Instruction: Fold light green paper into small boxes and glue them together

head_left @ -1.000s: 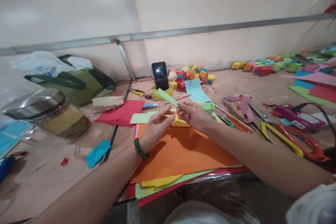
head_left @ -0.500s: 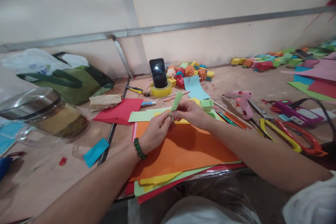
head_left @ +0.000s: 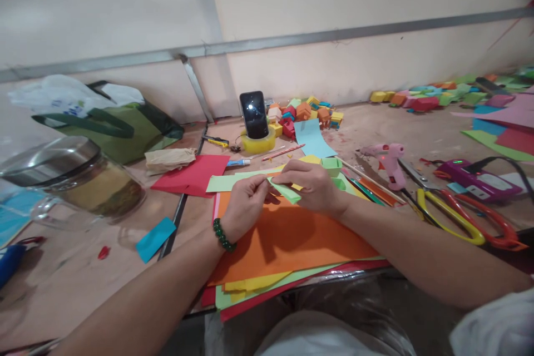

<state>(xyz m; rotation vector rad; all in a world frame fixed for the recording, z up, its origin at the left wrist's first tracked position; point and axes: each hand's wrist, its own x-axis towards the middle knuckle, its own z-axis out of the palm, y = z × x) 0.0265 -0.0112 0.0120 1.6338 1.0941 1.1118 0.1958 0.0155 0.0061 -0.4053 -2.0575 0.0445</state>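
Both of my hands hold a small folded strip of light green paper (head_left: 287, 191) just above a stack of coloured sheets topped by an orange sheet (head_left: 292, 239). My left hand (head_left: 246, 206), with a green bead bracelet on its wrist, pinches the strip's left end. My right hand (head_left: 312, 183) grips the strip from above and hides its right part. A small green paper box (head_left: 331, 166) sits just behind my right hand.
A glass jar with a metal lid (head_left: 79, 181) and a green bag (head_left: 112, 125) are at the left. A phone (head_left: 254, 114) stands in a yellow tape roll. A pink glue gun (head_left: 387, 161), scissors (head_left: 459, 219) and piles of paper boxes (head_left: 304, 114) lie right and behind.
The green strip pointed up to the left, then stood upright between my fingers, and now lies low and tilted down to the right. Both hands have dropped closer to the orange sheet.
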